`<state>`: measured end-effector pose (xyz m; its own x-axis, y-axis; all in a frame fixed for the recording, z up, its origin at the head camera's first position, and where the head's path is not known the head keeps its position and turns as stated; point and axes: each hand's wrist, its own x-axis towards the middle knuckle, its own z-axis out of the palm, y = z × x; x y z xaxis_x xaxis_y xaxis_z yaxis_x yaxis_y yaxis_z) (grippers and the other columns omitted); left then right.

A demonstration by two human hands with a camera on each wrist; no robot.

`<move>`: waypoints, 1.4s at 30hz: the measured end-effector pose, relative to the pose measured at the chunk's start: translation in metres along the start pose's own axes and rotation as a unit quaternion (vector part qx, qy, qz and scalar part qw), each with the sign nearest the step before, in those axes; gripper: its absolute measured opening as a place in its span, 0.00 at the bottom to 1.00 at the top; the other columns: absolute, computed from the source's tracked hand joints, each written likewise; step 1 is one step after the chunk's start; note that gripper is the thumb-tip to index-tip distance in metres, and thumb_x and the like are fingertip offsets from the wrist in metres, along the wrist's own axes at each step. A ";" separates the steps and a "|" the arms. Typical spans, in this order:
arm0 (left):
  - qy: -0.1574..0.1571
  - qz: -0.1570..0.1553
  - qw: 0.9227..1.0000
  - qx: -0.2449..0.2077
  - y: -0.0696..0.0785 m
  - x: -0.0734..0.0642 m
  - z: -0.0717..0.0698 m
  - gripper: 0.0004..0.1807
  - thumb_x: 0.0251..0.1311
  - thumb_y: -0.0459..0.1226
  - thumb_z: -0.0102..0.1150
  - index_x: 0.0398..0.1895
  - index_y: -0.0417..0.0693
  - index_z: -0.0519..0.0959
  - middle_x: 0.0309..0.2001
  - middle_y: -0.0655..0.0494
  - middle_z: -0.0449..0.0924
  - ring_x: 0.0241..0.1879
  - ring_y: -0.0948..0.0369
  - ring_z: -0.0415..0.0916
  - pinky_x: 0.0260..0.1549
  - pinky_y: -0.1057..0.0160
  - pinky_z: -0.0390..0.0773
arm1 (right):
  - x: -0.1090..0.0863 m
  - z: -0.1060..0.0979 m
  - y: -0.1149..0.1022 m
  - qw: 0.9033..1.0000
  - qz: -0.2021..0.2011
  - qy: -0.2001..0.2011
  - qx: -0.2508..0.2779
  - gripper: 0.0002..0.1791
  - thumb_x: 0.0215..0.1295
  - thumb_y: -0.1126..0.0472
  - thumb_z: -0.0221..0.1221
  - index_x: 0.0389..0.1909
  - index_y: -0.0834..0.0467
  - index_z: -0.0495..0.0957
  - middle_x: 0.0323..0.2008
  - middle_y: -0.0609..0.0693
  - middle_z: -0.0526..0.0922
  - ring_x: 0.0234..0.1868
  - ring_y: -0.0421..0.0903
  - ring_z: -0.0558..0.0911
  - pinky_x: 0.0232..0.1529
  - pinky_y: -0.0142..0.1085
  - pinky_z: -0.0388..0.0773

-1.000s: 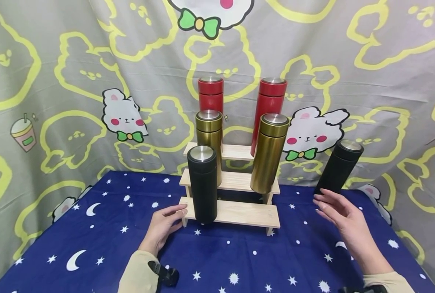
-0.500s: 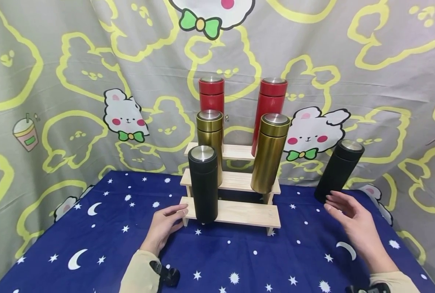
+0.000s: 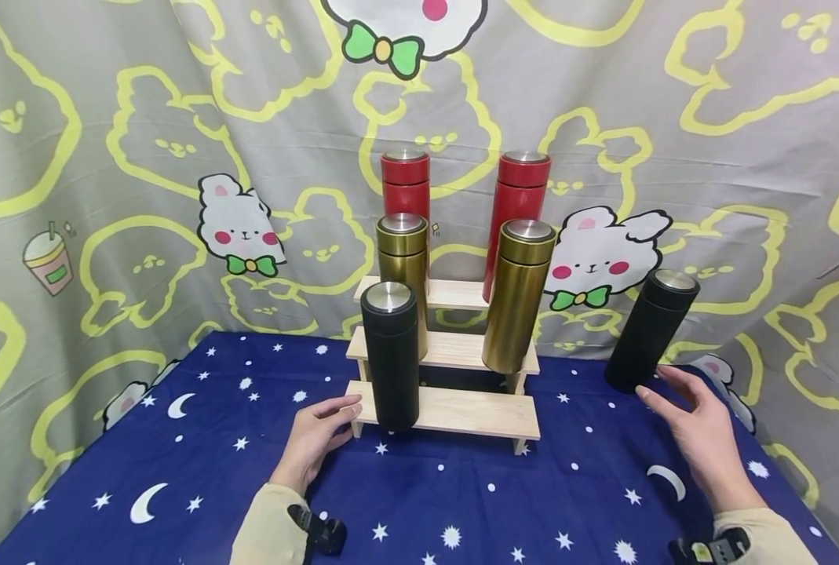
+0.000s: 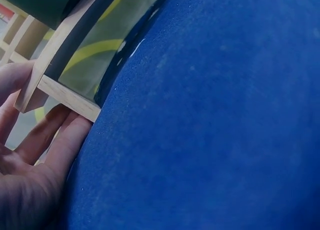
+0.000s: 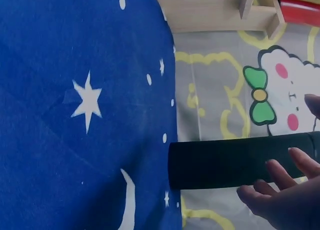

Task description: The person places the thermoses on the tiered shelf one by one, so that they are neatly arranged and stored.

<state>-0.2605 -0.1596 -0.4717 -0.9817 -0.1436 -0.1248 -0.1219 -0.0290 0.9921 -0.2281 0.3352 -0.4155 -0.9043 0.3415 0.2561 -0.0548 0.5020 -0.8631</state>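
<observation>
In the head view, my left hand (image 3: 315, 435) grips the left end of the three-step wooden stand (image 3: 479, 412). The left wrist view shows the thumb over the bottom plank and the fingers around its leg (image 4: 70, 97). A black thermos bottle (image 3: 392, 369) stands on that bottom step. Off to the right, another black thermos bottle (image 3: 651, 333) stands on the cloth. Beside its base is my right hand (image 3: 707, 439), thumb and fingers spread apart. From the right wrist view, the fingers (image 5: 282, 175) lie in front of this bottle; whether they touch it I cannot tell.
Two gold thermos bottles, left (image 3: 403, 267) and right (image 3: 516, 314), stand on the middle step. Behind them are two red ones, left (image 3: 406, 192) and right (image 3: 520, 196), on the top step. A blue starry cloth (image 3: 461, 494) covers the table; a patterned curtain (image 3: 306, 102) hangs behind.
My right hand has moved rightward, from in front of the right black bottle to beside its base, with thumb and fingers parting. My left hand and the bottles have stayed in place.
</observation>
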 end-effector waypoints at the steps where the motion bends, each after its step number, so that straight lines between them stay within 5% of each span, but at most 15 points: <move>1: 0.000 -0.001 1.000 0.002 0.000 0.000 0.000 0.21 0.56 0.39 0.72 0.51 0.39 0.84 0.56 0.44 0.78 0.50 0.54 0.78 0.48 0.50 0.79 | 0.001 0.000 0.001 1.000 0.008 -0.001 -0.002 0.38 0.65 0.50 0.65 0.69 0.65 0.64 0.63 0.51 0.70 0.65 0.42 0.66 0.46 0.16 0.65; 5: -0.001 -0.001 1.000 0.004 0.000 0.000 0.000 0.21 0.56 0.39 0.72 0.52 0.39 0.83 0.56 0.44 0.78 0.51 0.54 0.78 0.49 0.50 0.79 | 0.008 0.000 0.002 0.999 0.029 -0.006 -0.015 0.42 0.67 0.47 0.62 0.73 0.65 0.57 0.72 0.66 0.57 0.71 0.61 0.56 0.67 0.42 0.61; 8: -0.003 0.001 1.000 0.001 0.000 0.000 0.000 0.22 0.56 0.39 0.72 0.52 0.38 0.83 0.56 0.44 0.78 0.50 0.54 0.78 0.49 0.50 0.79 | 0.014 0.000 0.003 0.999 0.034 -0.002 -0.010 0.45 0.68 0.48 0.60 0.75 0.66 0.51 0.73 0.68 0.51 0.72 0.65 0.52 0.68 0.61 0.51; 16: -0.004 0.002 1.000 -0.006 0.000 0.001 0.000 0.21 0.55 0.38 0.72 0.52 0.38 0.83 0.56 0.44 0.78 0.50 0.55 0.79 0.48 0.50 0.80 | 0.030 0.003 0.003 0.999 0.040 0.007 0.023 0.50 0.68 0.51 0.61 0.75 0.70 0.41 0.72 0.72 0.50 0.73 0.65 0.49 0.71 0.56 0.45; 27: -0.003 0.000 1.000 -0.001 0.000 0.001 -0.001 0.22 0.55 0.39 0.72 0.52 0.39 0.83 0.56 0.43 0.78 0.50 0.55 0.78 0.48 0.50 0.79 | 0.059 0.003 0.011 0.998 0.040 -0.036 0.017 0.60 0.67 0.45 0.60 0.74 0.64 0.22 0.74 0.72 0.32 0.73 0.66 0.38 0.70 0.60 0.39; 42: -0.006 -0.002 1.000 -0.010 -0.001 0.002 -0.001 0.21 0.55 0.37 0.72 0.51 0.38 0.83 0.56 0.43 0.78 0.49 0.55 0.79 0.48 0.51 0.80 | 0.085 0.014 0.027 0.995 0.076 -0.028 0.051 0.61 0.66 0.43 0.59 0.74 0.65 0.23 0.73 0.72 0.31 0.73 0.65 0.38 0.71 0.58 0.40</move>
<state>-0.2619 -0.1612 -0.4724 -0.9829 -0.1322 -0.1283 -0.1228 -0.0491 0.9912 -0.3124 0.3669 -0.4231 -0.9276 0.3609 0.0967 0.0445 0.3635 -0.9305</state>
